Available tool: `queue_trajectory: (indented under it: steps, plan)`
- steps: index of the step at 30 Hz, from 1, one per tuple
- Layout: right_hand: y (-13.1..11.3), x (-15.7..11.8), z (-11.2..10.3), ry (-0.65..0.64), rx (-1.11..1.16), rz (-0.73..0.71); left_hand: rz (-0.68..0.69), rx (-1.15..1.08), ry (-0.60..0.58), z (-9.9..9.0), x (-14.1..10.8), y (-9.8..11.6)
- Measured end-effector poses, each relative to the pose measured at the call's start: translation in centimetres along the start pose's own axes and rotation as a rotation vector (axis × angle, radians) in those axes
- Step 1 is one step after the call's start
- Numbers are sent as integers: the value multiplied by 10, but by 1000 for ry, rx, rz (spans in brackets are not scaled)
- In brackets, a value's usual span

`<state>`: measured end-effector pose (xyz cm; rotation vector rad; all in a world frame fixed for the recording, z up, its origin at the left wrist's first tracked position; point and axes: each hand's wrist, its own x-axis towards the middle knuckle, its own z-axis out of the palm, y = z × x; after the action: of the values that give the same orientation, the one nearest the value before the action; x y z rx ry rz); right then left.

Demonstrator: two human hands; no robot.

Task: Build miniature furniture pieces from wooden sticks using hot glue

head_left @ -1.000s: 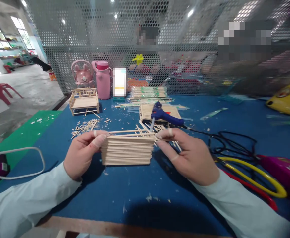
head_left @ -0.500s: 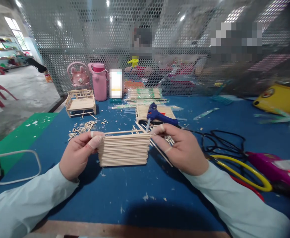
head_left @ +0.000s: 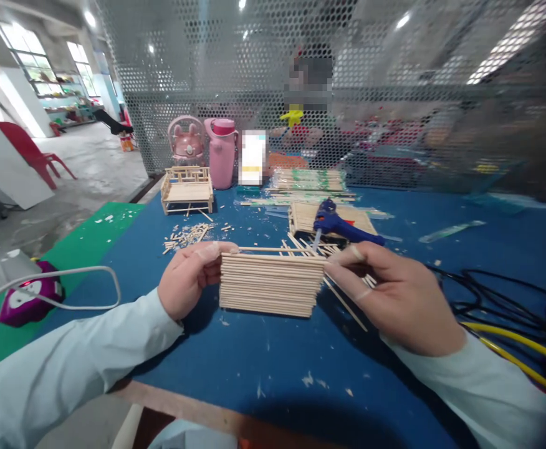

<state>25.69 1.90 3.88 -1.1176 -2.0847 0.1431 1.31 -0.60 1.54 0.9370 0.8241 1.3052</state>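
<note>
A panel of thin wooden sticks (head_left: 268, 284), laid side by side in rows, stands tilted up over the blue table. My left hand (head_left: 186, 277) pinches its upper left corner, with wrapped fingertips. At the upper right corner, the thumb and fingers of my right hand (head_left: 401, 293) close on the panel's edge. One separate-looking stick runs just behind the top edge; whether it is joined there I cannot tell. Just beyond, a blue glue gun (head_left: 343, 226) lies on a flat stick-built piece (head_left: 301, 218), its nozzle towards the panel. Loose sticks lie under the nozzle.
A small stick-built bench (head_left: 187, 192) stands at the back left, near short stick offcuts (head_left: 186, 237). Behind are a pink bottle (head_left: 221, 153), a lit phone (head_left: 253, 159) and bagged sticks (head_left: 308, 179). Black cables (head_left: 497, 287) lie right; a purple power socket (head_left: 30, 296) sits left.
The view has turned to the left, so everything appears farther right and the purple socket shows more fully. Both hands keep their hold on the panel, which looks nearly still over the table.
</note>
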Motion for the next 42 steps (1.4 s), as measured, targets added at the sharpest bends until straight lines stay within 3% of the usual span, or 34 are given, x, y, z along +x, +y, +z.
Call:
queue_trajectory:
  steps: [5,17,23,29,34,39,42]
  plan:
    - [2,-1,0,-18,-15,13,20,6,74,2,0,-1]
    - [4,1,-3,-5,-73,-93,79,94,13,-2,3,-2]
    - [-3,0,0,20,-54,-37,57,70,24,0,2,0]
    - [-3,2,-1,-68,-21,30,-154,-21,126,13,-8,5]
    - [12,3,6,-114,-53,96,-301,124,258,5,2,-5]
    - [17,1,9,-70,-49,111,-263,475,155,-8,11,-2]
    - [13,-2,14,-115,-10,100,-323,493,145,-10,11,3]
